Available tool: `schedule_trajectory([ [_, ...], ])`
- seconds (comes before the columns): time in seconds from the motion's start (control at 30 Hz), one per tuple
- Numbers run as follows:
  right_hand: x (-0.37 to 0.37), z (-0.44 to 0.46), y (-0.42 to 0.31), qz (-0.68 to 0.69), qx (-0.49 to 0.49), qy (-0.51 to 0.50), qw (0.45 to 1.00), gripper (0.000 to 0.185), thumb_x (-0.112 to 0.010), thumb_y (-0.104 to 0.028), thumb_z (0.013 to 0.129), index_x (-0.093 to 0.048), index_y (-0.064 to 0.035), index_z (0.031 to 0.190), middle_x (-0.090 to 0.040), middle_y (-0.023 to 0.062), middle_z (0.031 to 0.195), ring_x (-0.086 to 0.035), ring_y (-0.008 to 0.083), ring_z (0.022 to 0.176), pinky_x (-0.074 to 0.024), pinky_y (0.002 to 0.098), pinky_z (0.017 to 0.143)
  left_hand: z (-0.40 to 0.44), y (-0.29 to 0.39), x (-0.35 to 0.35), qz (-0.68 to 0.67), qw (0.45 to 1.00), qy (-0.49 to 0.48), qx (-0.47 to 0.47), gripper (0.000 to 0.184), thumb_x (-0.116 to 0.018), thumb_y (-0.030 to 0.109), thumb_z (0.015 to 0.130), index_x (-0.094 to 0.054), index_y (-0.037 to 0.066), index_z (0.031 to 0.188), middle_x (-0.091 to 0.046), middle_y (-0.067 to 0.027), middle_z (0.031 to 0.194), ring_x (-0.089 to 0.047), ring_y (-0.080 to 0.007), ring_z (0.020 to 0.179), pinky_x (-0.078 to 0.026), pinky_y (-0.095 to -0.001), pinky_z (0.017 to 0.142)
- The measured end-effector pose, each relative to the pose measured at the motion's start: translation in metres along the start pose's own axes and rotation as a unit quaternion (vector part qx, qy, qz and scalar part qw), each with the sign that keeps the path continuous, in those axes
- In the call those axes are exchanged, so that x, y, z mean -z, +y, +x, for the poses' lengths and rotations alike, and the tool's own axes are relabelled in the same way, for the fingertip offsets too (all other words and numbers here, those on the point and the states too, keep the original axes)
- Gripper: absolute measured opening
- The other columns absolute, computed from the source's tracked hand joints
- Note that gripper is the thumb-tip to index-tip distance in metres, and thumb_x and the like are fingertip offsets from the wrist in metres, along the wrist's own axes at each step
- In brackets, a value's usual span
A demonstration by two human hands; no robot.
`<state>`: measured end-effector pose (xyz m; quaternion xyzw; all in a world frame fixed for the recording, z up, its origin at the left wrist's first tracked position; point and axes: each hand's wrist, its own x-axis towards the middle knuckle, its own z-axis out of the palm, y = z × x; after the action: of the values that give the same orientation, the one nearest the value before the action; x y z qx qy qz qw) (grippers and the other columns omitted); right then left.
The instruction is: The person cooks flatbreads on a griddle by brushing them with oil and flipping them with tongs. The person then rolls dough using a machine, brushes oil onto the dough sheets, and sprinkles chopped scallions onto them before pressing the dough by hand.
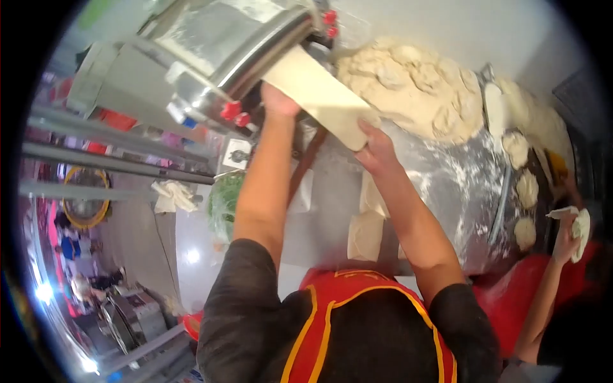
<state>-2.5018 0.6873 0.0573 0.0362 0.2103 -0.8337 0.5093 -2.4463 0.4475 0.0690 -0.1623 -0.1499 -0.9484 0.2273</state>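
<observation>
The right hand (378, 148) pinches the near end of a smooth dough strip (324, 99); the left hand (280, 102) is partly beneath, its grip unclear. Lumpy dough (412, 89) lies right; the strip's long axis slants far-left to a shiny metal roller (265, 50).

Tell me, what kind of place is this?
It looks like a kitchen or small workshop for making dough foods. There's a metal roller machine with a long dough sheet at its rollers, and a big dough mound on a flour-dusted table.
</observation>
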Motion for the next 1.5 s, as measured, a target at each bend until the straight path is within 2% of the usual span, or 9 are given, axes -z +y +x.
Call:
schedule_trajectory([
  [0.3, 0.054, -0.027, -0.063, -0.136, 0.004, 0.105, 0.985, 0.036, -0.057, -0.010, 0.085, -0.047, 0.0010, 0.118, -0.058, 0.0125, 0.112, -0.059, 0.0230, 0.098, -0.0495, 0.0365, 0.087, -0.019, -0.062, -0.012, -0.031, 0.995, 0.089, 0.018, 0.052, -0.020, 0.032, 0.094, -0.041, 0.003, 0.131, -0.041, -0.0138, 0.137, -0.038, -0.0324, 0.125, -0.023, -0.0467, 0.108],
  [0.37, 0.069, -0.041, -0.097, -0.216, 0.034, 0.137, 0.966, 0.033, -0.059, -0.009, 0.083, -0.051, 0.0006, 0.114, -0.061, 0.0111, 0.105, -0.061, 0.0220, 0.092, -0.0519, 0.0364, 0.081, -0.038, -0.106, -0.026, 0.704, 0.702, 0.081, -0.075, 0.046, -0.037, 0.030, 0.090, -0.044, 0.004, 0.128, -0.046, -0.0111, 0.133, -0.043, -0.0251, 0.122, -0.030, -0.0390, 0.104],
  [0.47, 0.101, -0.057, -0.144, -0.284, 0.030, 0.147, 0.947, 0.031, -0.060, -0.006, 0.081, -0.053, 0.0013, 0.110, -0.062, 0.0102, 0.100, -0.062, 0.0196, 0.087, -0.0521, 0.0324, 0.075, -0.063, -0.153, -0.033, 0.806, 0.580, 0.119, 0.027, 0.052, -0.057, 0.029, 0.081, -0.046, 0.006, 0.126, -0.051, -0.0083, 0.128, -0.048, -0.0187, 0.118, -0.035, -0.0316, 0.099],
  [0.53, 0.141, -0.055, -0.163, -0.338, 0.027, 0.191, 0.921, 0.029, -0.059, -0.003, 0.081, -0.054, 0.0018, 0.109, -0.062, 0.0096, 0.098, -0.061, 0.0180, 0.084, -0.0507, 0.0298, 0.072, -0.084, -0.191, 0.036, 0.341, 0.911, 0.233, -0.009, 0.052, -0.056, 0.034, 0.084, -0.045, 0.008, 0.128, -0.050, -0.0102, 0.128, -0.047, -0.0227, 0.117, -0.036, -0.0370, 0.099],
  [0.6, 0.174, -0.049, -0.165, -0.385, 0.022, 0.243, 0.890, 0.027, -0.057, -0.001, 0.081, -0.055, 0.0021, 0.108, -0.062, 0.0091, 0.097, -0.060, 0.0165, 0.082, -0.0491, 0.0278, 0.070, -0.097, -0.204, 0.047, -0.121, 0.921, 0.363, 0.070, 0.048, -0.052, 0.031, 0.088, -0.044, 0.008, 0.129, -0.049, -0.0115, 0.128, -0.047, -0.0252, 0.118, -0.036, -0.0398, 0.099],
  [0.83, 0.185, -0.036, -0.128, -0.483, 0.116, 0.289, 0.818, 0.027, -0.053, 0.001, 0.080, -0.055, 0.0005, 0.106, -0.061, 0.0088, 0.096, -0.058, 0.0159, 0.081, -0.0462, 0.0276, 0.073, -0.096, -0.153, 0.059, 0.235, 0.888, 0.378, 0.115, 0.039, -0.044, 0.014, 0.092, -0.041, -0.002, 0.128, -0.047, -0.0166, 0.129, -0.047, -0.0279, 0.116, -0.037, -0.0378, 0.099],
  [0.93, 0.175, -0.056, -0.115, -0.728, 0.278, 0.266, 0.568, 0.021, -0.052, -0.002, 0.082, -0.056, -0.0027, 0.102, -0.063, 0.0097, 0.091, -0.059, 0.0171, 0.078, -0.0462, 0.0283, 0.071, -0.118, -0.130, 0.042, 0.617, 0.684, 0.368, 0.128, 0.044, -0.051, 0.014, 0.090, -0.040, -0.003, 0.129, -0.049, -0.0138, 0.124, -0.048, -0.0191, 0.113, -0.039, -0.0299, 0.094],
  [1.1, 0.154, -0.090, -0.051, -0.687, 0.094, 0.160, 0.702, 0.030, -0.068, -0.011, 0.073, -0.055, -0.0007, 0.098, -0.063, 0.0093, 0.082, -0.060, 0.0168, 0.074, -0.0490, 0.0296, 0.069, -0.219, -0.156, 0.043, 0.796, 0.507, 0.171, 0.283, 0.029, -0.062, 0.016, 0.080, -0.060, -0.005, 0.100, -0.064, -0.0077, 0.085, -0.059, -0.0159, 0.079, -0.048, -0.0284, 0.072],
  [1.5, 0.141, -0.107, -0.028, -0.688, 0.096, 0.106, 0.711, 0.030, -0.070, -0.009, 0.068, -0.058, -0.0028, 0.095, -0.059, 0.0112, 0.086, -0.057, 0.0188, 0.079, -0.0460, 0.0287, 0.071, -0.211, -0.220, -0.028, 0.583, 0.699, 0.296, 0.291, 0.024, -0.063, 0.016, 0.079, -0.059, -0.002, 0.093, -0.061, -0.0106, 0.076, -0.058, -0.0167, 0.065, -0.048, -0.0296, 0.056],
])
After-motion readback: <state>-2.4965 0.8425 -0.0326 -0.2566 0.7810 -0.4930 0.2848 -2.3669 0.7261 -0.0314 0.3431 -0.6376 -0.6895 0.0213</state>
